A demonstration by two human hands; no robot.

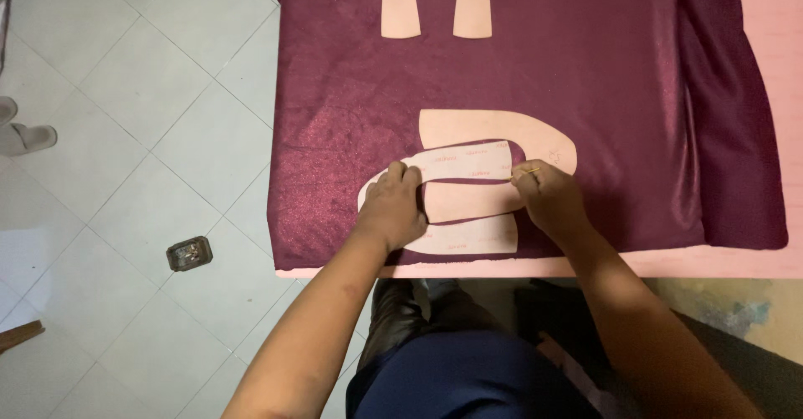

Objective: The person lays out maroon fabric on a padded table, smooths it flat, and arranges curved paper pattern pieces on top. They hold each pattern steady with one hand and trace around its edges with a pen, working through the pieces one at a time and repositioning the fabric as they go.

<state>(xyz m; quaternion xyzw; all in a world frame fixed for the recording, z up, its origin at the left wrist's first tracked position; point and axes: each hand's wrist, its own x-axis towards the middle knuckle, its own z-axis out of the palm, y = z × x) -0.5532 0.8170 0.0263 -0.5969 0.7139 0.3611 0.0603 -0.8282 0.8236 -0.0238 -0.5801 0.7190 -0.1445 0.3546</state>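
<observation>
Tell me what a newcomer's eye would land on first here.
The dark maroon fabric spread over the pink table dominates. Near its front edge, the left hand presses down a pale curved paper pattern, while the right hand holds a thin yellowish marker at the pattern's edge.

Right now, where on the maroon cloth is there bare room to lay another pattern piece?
Bare maroon cloth lies right of the curved pattern pieces and between them and the top pieces. Crowded around the left hand and right hand.

Deep maroon fabric [585, 93] covers a pale pink table [753, 262]; cream pattern pieces [493, 126] lie on it, above a floor [125, 93] of light grey tiles.
</observation>
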